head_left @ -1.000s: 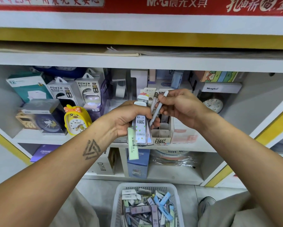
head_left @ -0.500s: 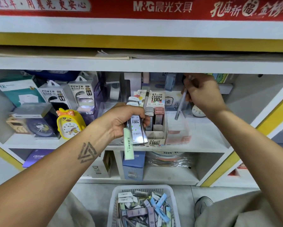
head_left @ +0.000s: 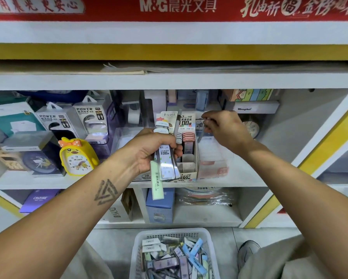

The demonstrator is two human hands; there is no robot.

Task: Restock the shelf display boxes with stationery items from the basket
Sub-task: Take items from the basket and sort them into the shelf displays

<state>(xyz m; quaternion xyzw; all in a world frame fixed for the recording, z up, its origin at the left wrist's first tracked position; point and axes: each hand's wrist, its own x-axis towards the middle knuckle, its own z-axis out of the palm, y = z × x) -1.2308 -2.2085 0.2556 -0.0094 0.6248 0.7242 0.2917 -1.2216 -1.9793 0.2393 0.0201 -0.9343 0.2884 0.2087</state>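
My left hand (head_left: 149, 152) grips a bundle of pencil-lead packs (head_left: 166, 160) in front of the middle shelf, and a pale green pack (head_left: 156, 185) hangs below the bundle. A grey pen (head_left: 177, 125) sticks up just behind its fingers; whether the hand holds it is unclear. Right behind stands a cardboard display box (head_left: 188, 169) with pink and white lead packs (head_left: 188, 138) in its rear slots. My right hand (head_left: 226, 129) pinches a thin pen (head_left: 201, 136) tip-down over a clear plastic box (head_left: 214, 164) beside it. The white basket (head_left: 137, 248) of mixed stationery sits on the floor below.
A yellow duck alarm clock (head_left: 76, 156), power bank boxes (head_left: 92, 121) and a dark clock box (head_left: 38, 158) fill the shelf's left side. More boxes and a round clock (head_left: 250, 127) stand behind my right hand. The lower shelf holds a blue box (head_left: 160, 204). A shoe (head_left: 247, 250) is right of the basket.
My right hand left my left hand with a pen, reached up toward the shelf's back, then came down over the clear box. My left hand kept its bundle.
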